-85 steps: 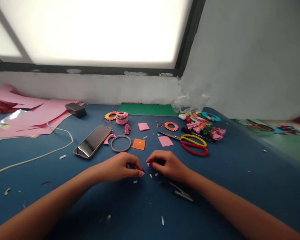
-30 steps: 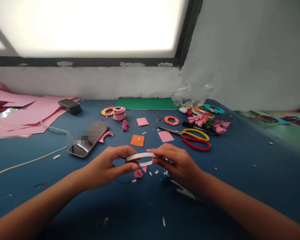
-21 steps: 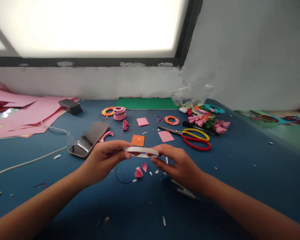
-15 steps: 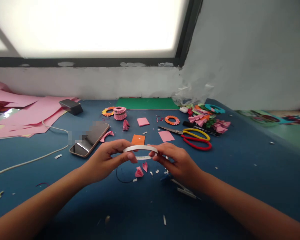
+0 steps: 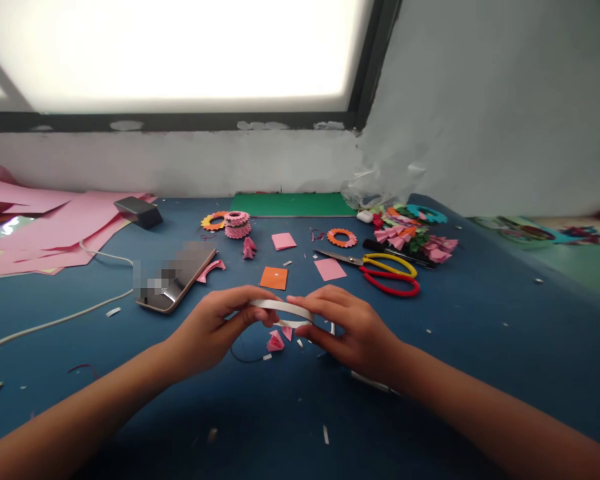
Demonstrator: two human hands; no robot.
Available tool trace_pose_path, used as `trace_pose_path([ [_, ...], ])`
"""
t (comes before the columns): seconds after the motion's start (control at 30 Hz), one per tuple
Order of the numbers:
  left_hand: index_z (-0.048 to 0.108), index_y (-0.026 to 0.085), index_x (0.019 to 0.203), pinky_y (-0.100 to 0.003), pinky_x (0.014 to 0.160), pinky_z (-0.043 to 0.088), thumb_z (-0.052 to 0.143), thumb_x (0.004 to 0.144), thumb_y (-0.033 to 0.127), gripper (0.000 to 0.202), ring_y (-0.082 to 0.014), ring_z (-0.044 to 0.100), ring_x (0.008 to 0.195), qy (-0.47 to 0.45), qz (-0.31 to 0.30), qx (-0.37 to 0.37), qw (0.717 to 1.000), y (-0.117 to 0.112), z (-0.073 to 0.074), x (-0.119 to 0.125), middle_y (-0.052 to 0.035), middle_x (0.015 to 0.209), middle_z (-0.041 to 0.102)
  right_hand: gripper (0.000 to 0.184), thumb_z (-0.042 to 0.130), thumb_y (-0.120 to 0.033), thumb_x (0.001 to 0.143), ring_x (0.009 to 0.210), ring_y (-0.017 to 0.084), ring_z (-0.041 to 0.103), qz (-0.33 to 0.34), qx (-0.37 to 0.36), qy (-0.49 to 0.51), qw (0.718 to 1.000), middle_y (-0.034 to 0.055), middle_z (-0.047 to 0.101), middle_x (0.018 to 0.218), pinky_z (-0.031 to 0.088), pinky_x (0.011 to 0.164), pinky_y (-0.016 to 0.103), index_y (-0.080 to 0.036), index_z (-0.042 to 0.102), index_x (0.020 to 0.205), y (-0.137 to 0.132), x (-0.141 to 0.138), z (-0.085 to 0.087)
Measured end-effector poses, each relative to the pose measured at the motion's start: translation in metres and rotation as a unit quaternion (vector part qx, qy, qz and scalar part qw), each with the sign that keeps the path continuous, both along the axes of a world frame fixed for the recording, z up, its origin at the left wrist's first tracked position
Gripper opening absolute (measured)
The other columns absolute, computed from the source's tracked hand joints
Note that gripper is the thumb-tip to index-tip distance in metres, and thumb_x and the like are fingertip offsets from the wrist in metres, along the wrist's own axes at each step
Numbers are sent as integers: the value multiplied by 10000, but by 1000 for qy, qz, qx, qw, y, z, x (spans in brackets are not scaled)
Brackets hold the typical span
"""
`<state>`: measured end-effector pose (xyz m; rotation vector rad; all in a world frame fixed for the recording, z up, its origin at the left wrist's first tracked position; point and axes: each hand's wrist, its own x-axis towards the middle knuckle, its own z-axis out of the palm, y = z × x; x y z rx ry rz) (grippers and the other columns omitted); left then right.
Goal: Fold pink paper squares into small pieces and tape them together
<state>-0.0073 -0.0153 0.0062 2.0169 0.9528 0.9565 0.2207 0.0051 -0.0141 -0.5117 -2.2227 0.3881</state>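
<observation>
A narrow white roll of tape (image 5: 280,305) is held level above the blue table by both hands. My left hand (image 5: 220,327) pinches its left side between thumb and fingers. On the right side, my right hand (image 5: 353,327) closes on the rim with thumb and fingertips. Beneath the roll lie small folded pink paper pieces (image 5: 275,341) and a thin dark cord loop. An orange paper square (image 5: 274,278) rests just beyond the hands. Under my right hand, a slim metal tool (image 5: 370,382) is partly hidden.
Scissors (image 5: 390,273) with red and yellow handles lie right of a pink square (image 5: 330,269). At left are a phone (image 5: 180,280), a white cable (image 5: 55,325), a black block (image 5: 139,212) and pink sheets (image 5: 75,230). Paper flowers (image 5: 410,233) and toothed rings (image 5: 342,237) sit farther back.
The roll has tilted and sits slightly lower, and my right fingers have shifted left along its rim. The whole view has shifted a little.
</observation>
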Motion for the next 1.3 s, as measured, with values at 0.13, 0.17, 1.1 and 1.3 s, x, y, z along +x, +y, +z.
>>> trace_pose_path([
  [0.13,603,186,900,-242,701,475,450,931,277,181,-123,593,759,-32,2,-8,999,1,0,-3,-16,801,648,160,557,-228,884,823,146,621,0,-88,-13,996,48,676,928,506,748,274,-179,625,1020,4,2,-2],
  [0.17,594,178,895,-245,687,474,439,935,302,202,-125,590,743,-37,-11,-24,999,1,0,-4,-20,788,639,143,540,-225,894,777,137,620,-3,-103,-15,995,37,676,879,503,717,259,-176,631,993,5,2,-1],
  [1.1,665,140,755,-214,541,485,532,870,310,245,-115,601,558,65,-7,-86,994,-8,9,4,-21,610,663,291,476,-211,927,802,161,594,-5,30,-44,999,81,664,907,507,714,301,-149,566,1197,4,2,-3],
  [1.3,682,134,766,-220,573,495,504,887,269,255,-120,621,585,42,-34,-101,993,-6,12,4,-29,640,684,287,498,-198,918,798,155,583,-9,29,-41,999,77,657,894,500,707,296,-135,568,1189,6,3,-4],
])
